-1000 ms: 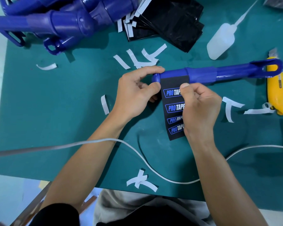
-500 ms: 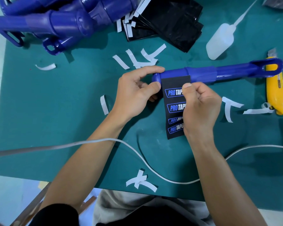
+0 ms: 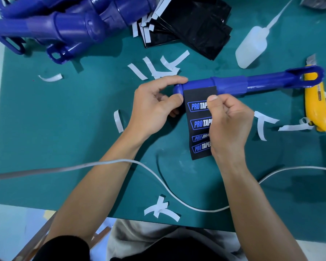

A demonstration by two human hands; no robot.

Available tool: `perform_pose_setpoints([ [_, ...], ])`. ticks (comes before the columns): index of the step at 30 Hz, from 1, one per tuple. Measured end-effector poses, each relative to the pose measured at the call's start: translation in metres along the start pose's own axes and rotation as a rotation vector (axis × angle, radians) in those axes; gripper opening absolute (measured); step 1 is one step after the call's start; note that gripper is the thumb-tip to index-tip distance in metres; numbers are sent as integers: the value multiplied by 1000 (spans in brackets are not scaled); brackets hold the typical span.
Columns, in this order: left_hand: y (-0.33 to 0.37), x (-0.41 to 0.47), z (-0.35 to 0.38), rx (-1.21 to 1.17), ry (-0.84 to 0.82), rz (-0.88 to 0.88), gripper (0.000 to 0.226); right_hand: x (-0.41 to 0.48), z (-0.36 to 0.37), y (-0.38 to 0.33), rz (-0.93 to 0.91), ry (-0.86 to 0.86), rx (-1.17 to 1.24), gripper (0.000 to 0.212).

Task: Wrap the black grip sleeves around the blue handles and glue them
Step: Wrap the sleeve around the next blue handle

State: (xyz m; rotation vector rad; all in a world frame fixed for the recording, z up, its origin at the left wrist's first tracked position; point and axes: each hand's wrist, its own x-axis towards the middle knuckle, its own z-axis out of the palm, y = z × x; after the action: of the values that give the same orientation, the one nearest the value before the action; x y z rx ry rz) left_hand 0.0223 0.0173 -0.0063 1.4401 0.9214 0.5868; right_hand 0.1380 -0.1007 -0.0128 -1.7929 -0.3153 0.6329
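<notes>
Green mat (image 3: 64,138) below, left hand (image 3: 152,108) pinches blue handle (image 3: 233,84), right hand (image 3: 230,125) pinches black sleeve (image 3: 197,95).

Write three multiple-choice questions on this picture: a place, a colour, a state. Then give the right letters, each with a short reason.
1. Where does the yellow knife lie?
A. at the right, by the ring end of the blue handle
B. on the pile of handles at the left
C. in a hand

2. What colour is the squeeze bottle?
A. red
B. black
C. white

3. How is the black sleeve?
A. wound fully round the handle
B. top edge on the handle, the rest unwound
C. lying in the stack

1 A: the ring overlaps the knife's upper end.
2 C: its body and long nozzle are white.
3 B: the right hand pinches its flat printed part.
</notes>
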Motion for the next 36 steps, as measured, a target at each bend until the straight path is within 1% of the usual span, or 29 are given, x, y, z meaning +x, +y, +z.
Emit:
perform_pose_setpoints([
  [9,3,-1,1,14,11,5,32,0,0,-1,-18,11,-40,27],
  [12,6,-3,4,48,47,25,25,0,0,-2,-18,16,-42,30],
  [14,7,-3,9,101,91,26,17,-1,1,-2,-16,20,-47,31],
  [16,7,-1,13,157,141,14,14,-1,1,-4,-16,22,-53,32],
  [23,8,1,15,202,172,16,14,0,-1,-7,11,18,-74,34],
  [31,7,2,15,212,175,15,16,5,-5,-8,99,-14,-19,45],
  [34,5,3,14,207,174,4,14,7,-10,-8,35,-7,-145,53],
  [36,4,3,14,200,166,-1,14,6,-16,-11,-54,72,-297,50],
])
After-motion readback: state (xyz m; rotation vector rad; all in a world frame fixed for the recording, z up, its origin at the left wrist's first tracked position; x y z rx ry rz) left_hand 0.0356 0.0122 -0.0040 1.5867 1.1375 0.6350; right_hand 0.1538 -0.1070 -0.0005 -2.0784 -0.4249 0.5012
